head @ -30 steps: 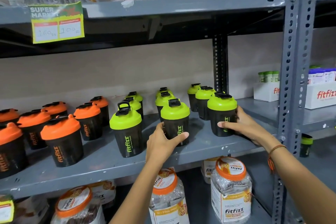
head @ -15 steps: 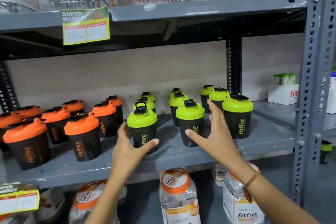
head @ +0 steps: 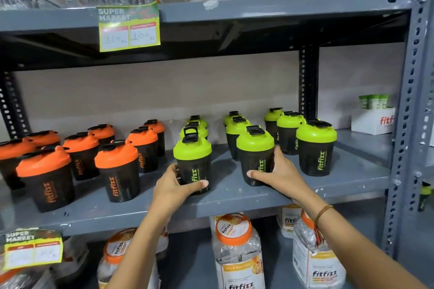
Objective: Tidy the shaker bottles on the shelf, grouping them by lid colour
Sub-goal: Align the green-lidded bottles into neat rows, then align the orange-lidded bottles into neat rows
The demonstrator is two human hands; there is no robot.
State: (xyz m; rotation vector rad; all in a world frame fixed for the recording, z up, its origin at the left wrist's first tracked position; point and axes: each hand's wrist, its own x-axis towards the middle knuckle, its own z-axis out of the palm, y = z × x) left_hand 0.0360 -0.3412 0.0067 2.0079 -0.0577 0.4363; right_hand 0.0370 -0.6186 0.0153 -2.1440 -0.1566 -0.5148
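Black shaker bottles stand on the grey middle shelf (head: 234,199). Several with orange lids (head: 116,155) fill the left half; several with green lids fill the right half in three rows. My left hand (head: 175,186) wraps around the base of the front green-lid bottle (head: 193,166), whose cap flap is up. My right hand (head: 280,175) grips the neighbouring front green-lid bottle (head: 255,155) from its right side. Both bottles stand upright on the shelf. Another green-lid bottle (head: 316,148) stands at the front right, untouched.
Large clear jars (head: 237,251) with orange lids sit on the shelf below. More jars line the shelf above, which carries a yellow price tag (head: 129,28). A perforated grey upright (head: 408,105) bounds the right side; a white box (head: 372,121) sits beyond it.
Both hands moved left from the earlier pair of bottles. They hung open in front of the bottles half a second ago and now each closes around a front green-lid bottle.
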